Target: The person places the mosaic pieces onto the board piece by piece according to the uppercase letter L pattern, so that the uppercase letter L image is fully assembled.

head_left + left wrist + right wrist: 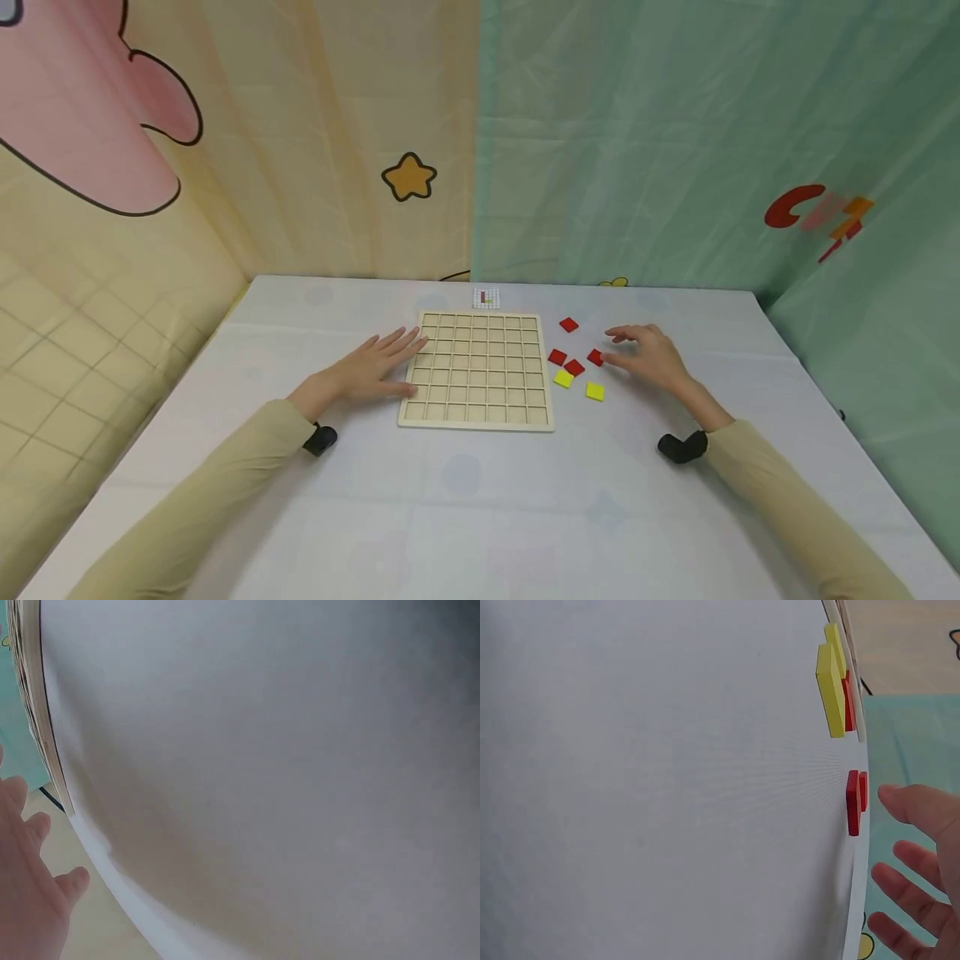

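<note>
A pale wooden grid board with bare square cells lies on the white table. My left hand rests at its left edge, fingers spread and straight, fingertips over the rim. To the right of the board lie several loose square tiles: a red tile at the back, a yellow tile nearest me, and others between. My right hand hovers beside another red tile, thumb close to it and fingers apart. In the right wrist view this hand holds nothing, with a red tile just left of the thumb.
A small card printed with a coloured grid lies behind the board. Curtains hang along the table's back and sides. A black wrist strap shows at the left sleeve, another black strap at the right.
</note>
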`<state>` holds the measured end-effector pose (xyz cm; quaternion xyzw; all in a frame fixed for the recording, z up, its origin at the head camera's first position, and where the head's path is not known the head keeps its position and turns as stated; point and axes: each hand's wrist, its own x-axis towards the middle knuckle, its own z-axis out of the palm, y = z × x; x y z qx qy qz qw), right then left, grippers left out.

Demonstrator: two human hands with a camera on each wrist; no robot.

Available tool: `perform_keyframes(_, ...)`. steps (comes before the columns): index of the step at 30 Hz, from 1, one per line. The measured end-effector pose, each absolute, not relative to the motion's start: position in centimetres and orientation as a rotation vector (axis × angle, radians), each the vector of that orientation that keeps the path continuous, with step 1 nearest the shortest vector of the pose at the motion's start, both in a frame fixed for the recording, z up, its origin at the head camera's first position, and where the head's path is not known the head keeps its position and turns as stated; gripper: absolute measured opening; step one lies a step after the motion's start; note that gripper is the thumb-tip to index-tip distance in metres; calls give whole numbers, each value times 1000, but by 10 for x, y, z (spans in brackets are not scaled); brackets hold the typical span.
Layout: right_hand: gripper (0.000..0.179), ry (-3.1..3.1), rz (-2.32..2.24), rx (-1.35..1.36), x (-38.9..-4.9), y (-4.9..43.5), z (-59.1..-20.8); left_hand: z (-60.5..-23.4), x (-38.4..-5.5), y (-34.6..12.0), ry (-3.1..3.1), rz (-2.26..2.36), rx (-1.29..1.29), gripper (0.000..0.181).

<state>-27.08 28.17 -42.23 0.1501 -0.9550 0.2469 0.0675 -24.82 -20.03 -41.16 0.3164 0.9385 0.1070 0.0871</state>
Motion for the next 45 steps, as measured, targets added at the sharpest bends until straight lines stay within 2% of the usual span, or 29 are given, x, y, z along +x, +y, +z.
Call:
perform_keyframes(8, 41, -2935, 895, 390, -271, 277, -423, -411, -249, -193, 2715, 302, 948, 88)
perform_keyframes(25, 33, -2976, 874, 332, -271, 273, -426, -408, -253, -192, 2647, 170, 915, 90)
perform_keyframes(45, 32, -2999, 800, 384, -273, 269, -423, -406, -250, -189, 2657, 119, 941, 91)
